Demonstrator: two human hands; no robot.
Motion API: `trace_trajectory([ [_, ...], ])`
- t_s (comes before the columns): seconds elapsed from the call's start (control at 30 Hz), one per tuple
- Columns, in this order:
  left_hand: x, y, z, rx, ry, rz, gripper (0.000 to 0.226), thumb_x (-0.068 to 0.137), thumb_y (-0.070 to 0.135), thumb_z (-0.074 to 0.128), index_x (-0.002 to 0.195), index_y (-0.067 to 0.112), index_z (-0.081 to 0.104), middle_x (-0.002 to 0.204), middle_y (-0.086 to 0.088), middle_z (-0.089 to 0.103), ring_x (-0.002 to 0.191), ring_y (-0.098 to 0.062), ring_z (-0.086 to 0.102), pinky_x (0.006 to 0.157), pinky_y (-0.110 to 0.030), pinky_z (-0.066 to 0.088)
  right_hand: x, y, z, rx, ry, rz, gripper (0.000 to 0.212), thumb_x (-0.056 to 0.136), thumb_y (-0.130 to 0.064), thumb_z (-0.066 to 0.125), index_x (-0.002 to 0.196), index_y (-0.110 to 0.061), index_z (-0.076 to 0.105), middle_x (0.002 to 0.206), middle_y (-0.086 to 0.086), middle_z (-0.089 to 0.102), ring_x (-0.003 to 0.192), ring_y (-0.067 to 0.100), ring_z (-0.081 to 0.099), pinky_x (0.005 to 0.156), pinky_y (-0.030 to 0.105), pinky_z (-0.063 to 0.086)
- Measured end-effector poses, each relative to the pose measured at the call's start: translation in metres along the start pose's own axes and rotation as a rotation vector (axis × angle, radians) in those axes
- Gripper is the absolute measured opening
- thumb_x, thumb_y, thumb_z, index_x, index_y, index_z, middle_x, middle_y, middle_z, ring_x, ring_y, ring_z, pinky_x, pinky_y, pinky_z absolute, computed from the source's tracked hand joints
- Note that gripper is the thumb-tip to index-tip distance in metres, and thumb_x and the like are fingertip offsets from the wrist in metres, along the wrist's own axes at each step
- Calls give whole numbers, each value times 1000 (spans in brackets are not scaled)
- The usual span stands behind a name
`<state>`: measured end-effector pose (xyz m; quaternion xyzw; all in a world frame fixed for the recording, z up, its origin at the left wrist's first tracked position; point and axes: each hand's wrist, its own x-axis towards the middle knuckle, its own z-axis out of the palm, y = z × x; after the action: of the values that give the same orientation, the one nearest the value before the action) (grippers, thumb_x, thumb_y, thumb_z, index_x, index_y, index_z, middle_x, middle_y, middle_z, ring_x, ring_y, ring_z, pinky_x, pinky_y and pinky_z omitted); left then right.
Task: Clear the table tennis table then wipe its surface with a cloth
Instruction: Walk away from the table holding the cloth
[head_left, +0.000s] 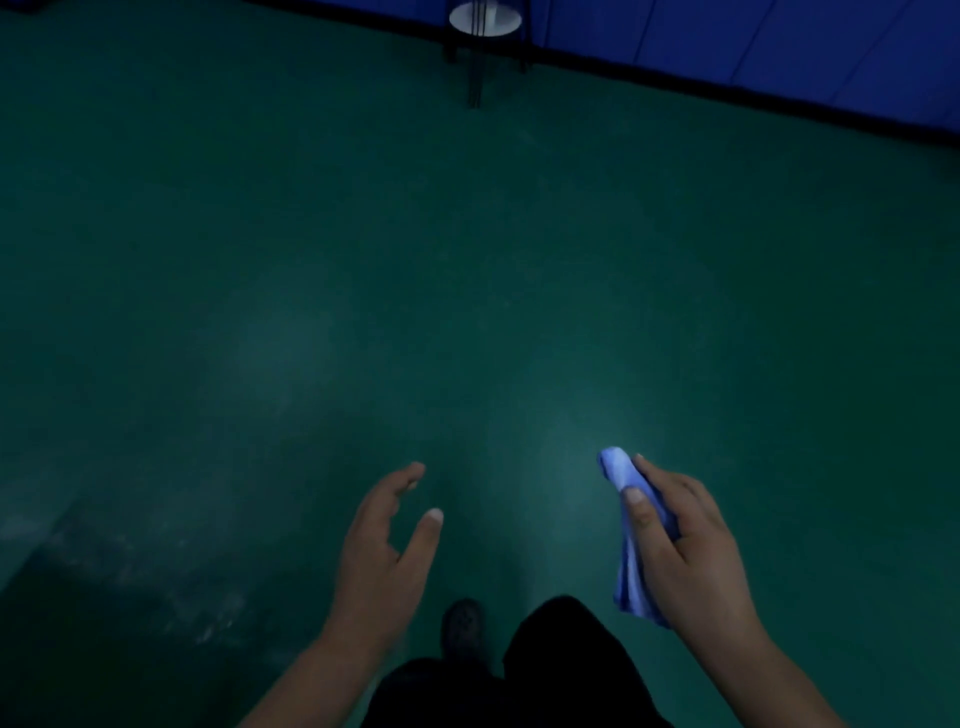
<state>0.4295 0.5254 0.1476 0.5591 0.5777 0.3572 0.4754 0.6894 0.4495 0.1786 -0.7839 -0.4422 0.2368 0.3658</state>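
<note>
My right hand (691, 545) grips a bunched light-blue cloth (631, 561) at the lower right; the cloth's top pokes out above my thumb and its tail hangs below my palm. My left hand (387, 545) hovers at the lower middle with relaxed, spread fingers and holds nothing. Both hands are over the green floor (363, 286). No table tennis table is in view.
A dark stand with a white round top (484, 21) stands at the far top middle, in front of a blue barrier (779, 47) along the top right. My dark trousers and one shoe (462, 629) show at the bottom. A dark shadowed patch lies at the lower left.
</note>
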Motion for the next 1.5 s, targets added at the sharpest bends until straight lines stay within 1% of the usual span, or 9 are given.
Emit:
trace_trajectory([
  [0.2,188,41,54,36,-34,80,37,81,43,64,117,52,59,127,26,61,124,-4,56,108,-34,41,182,-9,14,26,61,46,47,90,-52,48,130,-30,63,118,-20,57,109,-16,49,85,1,33],
  [0.4,360,66,113,30,-29,-34,49,90,6,68,115,47,58,129,19,60,124,-2,54,114,-42,38,387,-19,45,28,9,49,38,96,-38,55,131,-25,62,118,-13,58,109,-18,47,84,-5,29],
  [0.53,478,118,125,57,23,32,51,90,6,68,118,48,55,127,27,59,124,0,53,109,-30,40,520,-59,61,20,-47,-1,41,94,-42,54,130,-24,63,117,-9,60,104,-13,50,86,-5,28],
  [0.67,586,154,124,100,74,85,45,90,7,69,116,42,55,129,12,60,125,-8,55,108,-30,38,637,-94,81,18,-114,-80,35,97,-33,58,130,-25,63,117,-10,59,105,-16,48,87,-4,28],
  [0.83,732,153,137,25,149,-35,47,90,6,67,116,43,56,128,14,60,124,-8,55,109,-29,37,792,-128,131,28,-135,-120,42,94,-45,51,130,-28,62,115,-17,56,107,-20,47,84,-5,28],
  [0.97,862,151,147,-5,98,-50,44,90,7,68,119,39,57,126,16,60,121,4,53,112,-29,36,913,-149,181,-10,-140,-76,35,97,-33,57,131,-24,62,117,-14,57,108,-21,46,84,-5,28],
  [1.1,1007,179,151,-4,73,-11,42,89,9,69,119,37,60,127,12,63,124,-5,55,110,-25,37,1031,-189,209,-12,-94,-11,34,96,-29,59,130,-24,63,118,-9,60,108,-12,52,86,-6,26],
  [1.23,1151,225,159,5,-2,53,42,89,7,69,118,36,59,126,11,63,122,-3,56,110,-25,38,1147,-222,217,-19,-50,-8,34,97,-28,59,130,-22,63,119,-9,58,106,-24,45,86,-7,26],
  [1.5,1399,278,213,17,-43,114,43,90,7,68,119,37,58,128,14,62,123,-4,56,108,-22,38,1386,-250,246,5,21,14,36,98,-33,56,132,-25,61,122,-10,57,107,-22,46,84,-6,27],
])
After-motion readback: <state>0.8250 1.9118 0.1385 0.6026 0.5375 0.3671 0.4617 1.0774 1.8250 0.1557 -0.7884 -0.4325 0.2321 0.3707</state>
